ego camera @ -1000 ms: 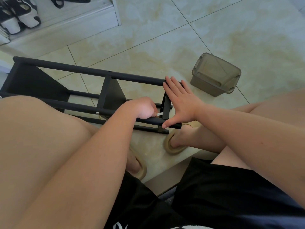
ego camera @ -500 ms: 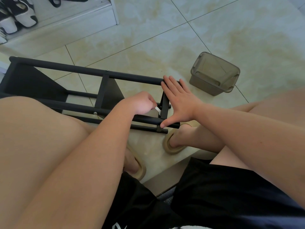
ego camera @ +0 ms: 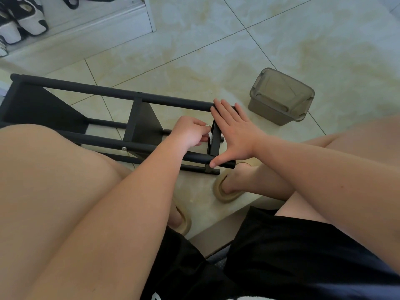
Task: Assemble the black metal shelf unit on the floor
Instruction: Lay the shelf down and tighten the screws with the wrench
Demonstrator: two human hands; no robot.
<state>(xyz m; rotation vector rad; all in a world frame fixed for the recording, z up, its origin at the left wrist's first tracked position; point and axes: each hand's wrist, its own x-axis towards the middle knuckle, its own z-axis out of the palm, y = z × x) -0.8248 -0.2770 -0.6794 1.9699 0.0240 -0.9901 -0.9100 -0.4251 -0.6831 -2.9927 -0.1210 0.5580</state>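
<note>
On the floor [ego camera: 216,50], black shelf unit [ego camera: 104,93] on its side, long axis left to right. At its right end, right hand [ego camera: 236,135] pressed flat, fingers spread; left hand [ego camera: 190,132] just inside, pinching small white piece [ego camera: 209,135].

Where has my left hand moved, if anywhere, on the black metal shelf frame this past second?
Yes: the left hand, pinching a small white piece, has slid from the near black tube along the short end bar toward the far tube.
</note>
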